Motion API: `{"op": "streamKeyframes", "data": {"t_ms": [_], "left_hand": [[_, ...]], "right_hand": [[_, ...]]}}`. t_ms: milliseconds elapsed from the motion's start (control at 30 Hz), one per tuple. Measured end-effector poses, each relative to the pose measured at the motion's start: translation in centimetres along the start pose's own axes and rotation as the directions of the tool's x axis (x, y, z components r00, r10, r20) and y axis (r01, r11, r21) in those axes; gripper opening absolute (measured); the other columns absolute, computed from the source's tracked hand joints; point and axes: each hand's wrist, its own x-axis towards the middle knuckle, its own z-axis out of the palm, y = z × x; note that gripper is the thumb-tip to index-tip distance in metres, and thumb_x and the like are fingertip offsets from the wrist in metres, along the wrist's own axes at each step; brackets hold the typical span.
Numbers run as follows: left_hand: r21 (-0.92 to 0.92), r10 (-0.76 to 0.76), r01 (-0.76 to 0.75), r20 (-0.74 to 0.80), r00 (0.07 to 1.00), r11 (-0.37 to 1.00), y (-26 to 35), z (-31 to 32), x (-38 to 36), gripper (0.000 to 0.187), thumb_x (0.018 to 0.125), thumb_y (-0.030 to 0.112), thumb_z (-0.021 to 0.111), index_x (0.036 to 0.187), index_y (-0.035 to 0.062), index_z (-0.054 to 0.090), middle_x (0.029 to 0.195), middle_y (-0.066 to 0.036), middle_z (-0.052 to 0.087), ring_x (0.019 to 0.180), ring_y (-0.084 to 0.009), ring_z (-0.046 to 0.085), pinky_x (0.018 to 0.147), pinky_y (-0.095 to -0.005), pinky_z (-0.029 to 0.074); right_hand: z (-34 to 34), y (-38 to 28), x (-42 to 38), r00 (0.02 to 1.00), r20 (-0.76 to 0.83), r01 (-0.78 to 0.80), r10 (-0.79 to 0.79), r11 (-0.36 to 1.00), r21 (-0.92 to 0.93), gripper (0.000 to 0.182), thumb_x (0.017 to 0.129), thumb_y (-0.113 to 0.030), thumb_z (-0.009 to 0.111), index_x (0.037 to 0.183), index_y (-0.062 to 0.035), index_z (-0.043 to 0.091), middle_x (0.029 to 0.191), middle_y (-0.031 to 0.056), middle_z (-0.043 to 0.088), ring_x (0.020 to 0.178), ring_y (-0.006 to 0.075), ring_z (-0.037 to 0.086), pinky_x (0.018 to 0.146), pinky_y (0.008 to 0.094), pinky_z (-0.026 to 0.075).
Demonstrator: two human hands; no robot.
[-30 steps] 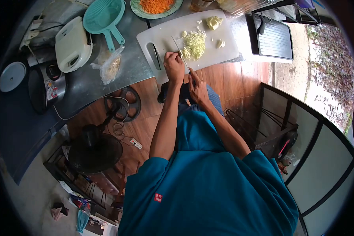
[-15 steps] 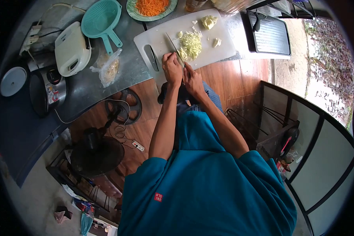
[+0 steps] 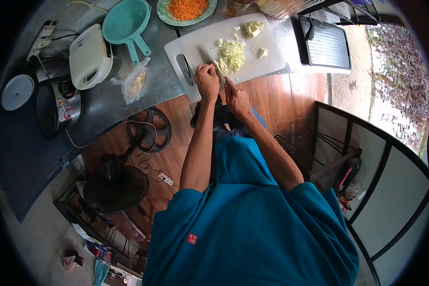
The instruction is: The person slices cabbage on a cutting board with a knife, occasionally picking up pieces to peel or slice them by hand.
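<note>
My right hand [image 3: 237, 99] is closed round the handle of a kitchen knife [image 3: 209, 57], index finger stretched along it. The blade points away over the white cutting board [image 3: 267, 62]. Against the blade's left side, my left hand [image 3: 207, 82] has its fingers curled and pressed together; whatever they hold is hidden. Just right of the blade lies a heap of shredded pale green cabbage [image 3: 233, 55]. A larger cabbage chunk [image 3: 254, 28] rests near the board's far right corner, and a small cabbage piece [image 3: 262, 52] sits below it.
A plate of shredded carrot [image 3: 186, 8] stands beyond the board. To the left are a teal colander [image 3: 127, 24], a plastic bag [image 3: 133, 83], a white sandwich maker [image 3: 90, 59] and a rice cooker [image 3: 57, 107]. A grill pan [image 3: 326, 45] lies at the right.
My right hand has shifted slightly right and toward me with the knife handle, widening the gap between my hands. My left hand stays beside the blade. The view has shifted a little.
</note>
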Motion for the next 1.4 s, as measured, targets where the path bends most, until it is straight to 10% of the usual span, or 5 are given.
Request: {"op": "streamKeyframes", "data": {"t_ms": [233,467,1400], "left_hand": [[-0.055,-0.053,0.053,0.012,0.999,0.997,-0.2,0.6,-0.1,0.015,0.085,0.008,0.066,0.093,-0.0028,0.071,0.093,-0.016,0.068,0.083,-0.0296,0.067,0.081,-0.0366,0.052],[-0.043,-0.057,0.056,-0.023,0.998,0.998,-0.4,0.5,-0.4,0.013,0.085,0.008,0.066,0.092,-0.0013,0.072,0.093,-0.014,0.068,0.082,-0.0274,0.067,0.079,-0.0344,0.052],[-0.032,-0.099,0.1,0.027,0.995,0.994,0.2,0.1,0.1,0.013,0.081,0.009,0.065,0.087,-0.0006,0.071,0.094,-0.014,0.068,0.09,-0.0321,0.065,0.087,-0.0393,0.047]], "right_hand": [[0.0,0.4,0.7,0.994,-0.105,0.018,0.01,0.964,0.265,0.034,0.097,-0.028,0.051,0.122,-0.0083,0.062,0.086,0.0318,0.064,0.081,0.0498,0.062,0.073,0.0519,0.05],[-2.3,-0.6,-0.3,0.999,-0.013,0.037,-0.037,0.998,-0.051,0.034,0.097,-0.029,0.053,0.126,-0.013,0.061,0.082,0.0301,0.063,0.075,0.0461,0.063,0.065,0.0501,0.05],[1.1,-0.3,-0.5,0.992,-0.123,0.049,-0.04,0.996,0.071,0.034,0.097,-0.027,0.051,0.128,-0.0146,0.058,0.074,0.0288,0.062,0.066,0.0475,0.061,0.06,0.0541,0.047]]}}
